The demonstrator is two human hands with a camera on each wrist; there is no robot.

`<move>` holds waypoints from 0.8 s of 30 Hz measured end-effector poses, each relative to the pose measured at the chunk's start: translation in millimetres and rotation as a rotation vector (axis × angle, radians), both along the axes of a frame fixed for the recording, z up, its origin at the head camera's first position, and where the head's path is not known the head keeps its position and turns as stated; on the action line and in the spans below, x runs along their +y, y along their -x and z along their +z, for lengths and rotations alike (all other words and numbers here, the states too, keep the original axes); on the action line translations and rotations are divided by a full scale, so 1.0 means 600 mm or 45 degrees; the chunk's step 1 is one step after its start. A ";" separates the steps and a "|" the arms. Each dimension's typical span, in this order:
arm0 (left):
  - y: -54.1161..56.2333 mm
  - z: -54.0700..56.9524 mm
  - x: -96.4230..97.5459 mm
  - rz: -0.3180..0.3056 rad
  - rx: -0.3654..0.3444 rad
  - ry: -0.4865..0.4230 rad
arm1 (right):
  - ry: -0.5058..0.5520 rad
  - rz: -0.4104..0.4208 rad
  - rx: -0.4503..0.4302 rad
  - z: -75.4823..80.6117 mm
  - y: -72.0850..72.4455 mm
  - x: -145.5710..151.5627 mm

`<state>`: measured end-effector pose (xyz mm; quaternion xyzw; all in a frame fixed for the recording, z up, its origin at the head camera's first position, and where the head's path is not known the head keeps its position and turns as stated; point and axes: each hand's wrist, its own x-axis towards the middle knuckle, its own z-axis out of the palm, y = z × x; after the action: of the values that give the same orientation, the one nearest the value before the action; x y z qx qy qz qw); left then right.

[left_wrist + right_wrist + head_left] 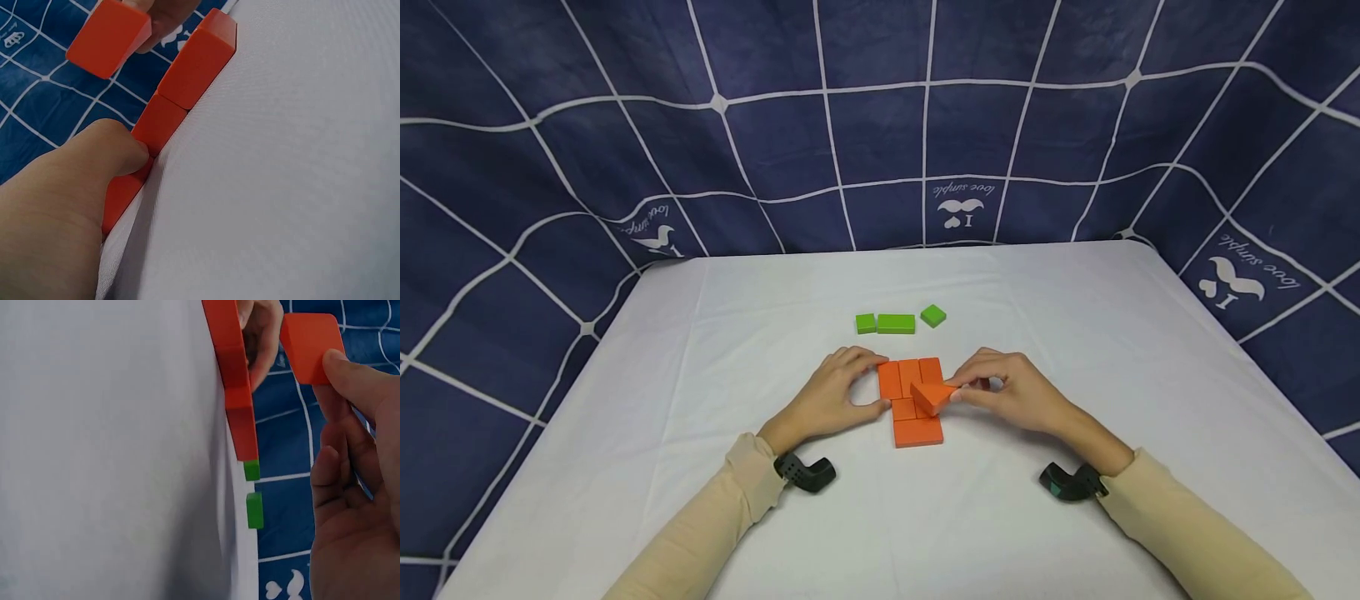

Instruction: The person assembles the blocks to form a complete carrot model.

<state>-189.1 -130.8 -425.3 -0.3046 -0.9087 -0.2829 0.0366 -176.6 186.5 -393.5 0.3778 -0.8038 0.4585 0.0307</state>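
Several orange blocks [917,432] lie flat and close together on the white table, wider at the far end. My right hand [1018,396] pinches one more orange block [932,396] by its edge between thumb and fingers, tilted above the others. In the right wrist view this held block [309,347] shows a flat, squarish face with the thumb on it. My left hand [827,392] rests at the left side of the laid blocks, thumb and forefinger spread and touching their edges. The left wrist view has the thumb [106,147] against the row of blocks [197,59].
Behind the orange blocks lie three green blocks: a small one [866,324], a longer one [896,324] beside it, and another small one [933,316] turned at an angle. A dark blue checked cloth [880,133] hangs around the table's [760,533] far edge and sides.
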 end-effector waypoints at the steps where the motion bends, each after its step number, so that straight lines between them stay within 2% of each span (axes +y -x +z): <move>1: 0.000 0.001 0.000 -0.002 0.000 0.000 | -0.003 0.022 -0.005 0.000 -0.002 -0.002; 13: 0.001 0.000 0.000 -0.002 -0.005 0.004 | -0.020 0.266 -0.133 -0.007 -0.020 -0.018; 20: 0.000 0.001 0.000 -0.003 -0.007 0.005 | -0.065 0.375 -0.124 -0.011 -0.025 -0.023; 24: 0.000 0.001 0.001 0.000 -0.018 0.006 | -0.084 0.383 -0.090 -0.013 -0.025 -0.024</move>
<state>-189.1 -130.3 -424.4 -0.3028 -0.9095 -0.2831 0.0294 -161.6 172.4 -401.0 0.4782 -0.7534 0.4444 -0.0791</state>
